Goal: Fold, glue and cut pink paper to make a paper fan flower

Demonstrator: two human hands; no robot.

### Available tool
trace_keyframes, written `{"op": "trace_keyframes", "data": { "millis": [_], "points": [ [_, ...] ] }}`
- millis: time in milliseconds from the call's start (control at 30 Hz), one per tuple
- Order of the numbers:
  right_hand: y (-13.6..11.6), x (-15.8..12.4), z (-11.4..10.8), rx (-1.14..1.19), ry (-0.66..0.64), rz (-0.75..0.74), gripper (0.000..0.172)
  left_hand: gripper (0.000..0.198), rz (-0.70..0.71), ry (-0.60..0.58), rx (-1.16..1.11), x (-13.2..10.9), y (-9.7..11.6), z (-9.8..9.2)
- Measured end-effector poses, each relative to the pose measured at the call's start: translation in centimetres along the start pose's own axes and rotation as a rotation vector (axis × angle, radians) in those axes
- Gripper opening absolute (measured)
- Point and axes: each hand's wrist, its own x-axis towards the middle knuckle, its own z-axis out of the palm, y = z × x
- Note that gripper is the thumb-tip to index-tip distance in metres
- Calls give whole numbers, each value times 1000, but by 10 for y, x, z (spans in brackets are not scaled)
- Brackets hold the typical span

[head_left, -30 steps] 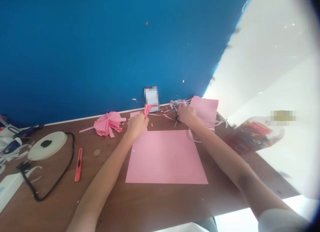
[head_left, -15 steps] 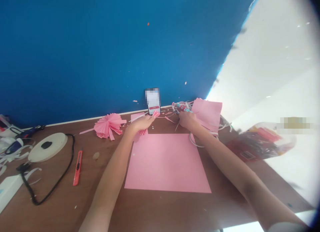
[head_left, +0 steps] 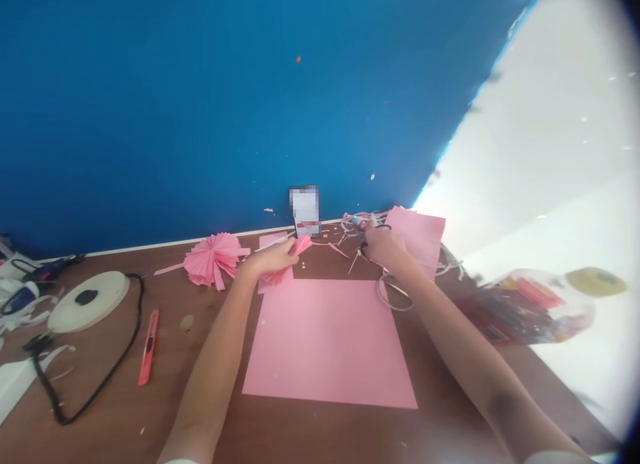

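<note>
A strip of pleated pink paper [head_left: 301, 245] is pinched in my left hand [head_left: 274, 258], above a smaller pink piece behind the large sheet. My right hand [head_left: 381, 244] is at the black-handled scissors [head_left: 365, 249], its fingers curled and partly hidden. A flat pink sheet [head_left: 330, 344] lies between my forearms. Left of my left hand sits a fan-folded pink rosette [head_left: 214, 259] with paper strips. More pink sheets [head_left: 417, 237] lie just right of my right hand.
A phone [head_left: 305, 211] leans on the blue wall. On the left are a red cutter [head_left: 149, 347], a round pale disc [head_left: 90, 303], and a black cable [head_left: 115, 377]. Paper scraps lie near the wall. A plastic bag [head_left: 535, 307] is at the right edge.
My right hand has shifted slightly at the scissors, whose black handles now show. The pleated paper in my left hand has tilted and moved slightly left. The view has shifted a little.
</note>
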Motion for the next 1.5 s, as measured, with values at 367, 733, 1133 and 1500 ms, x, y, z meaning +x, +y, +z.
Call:
{"op": "trace_keyframes", "data": {
  "millis": [367,733,1133,1500],
  "points": [
    [19,5,-6,-74,-114,4,35,15,73,6,444,-6,19,-6],
    [29,7,0,-103,-107,62,42,39,-29,-396,-410,-19,58,-3],
    [22,6,-6,-106,-57,42,43,42,-188,-412,-595,-8,46,7],
    [23,0,-18,-73,-276,-34,44,33,-90,-409,-668,-8,53,9]
  ]
}}
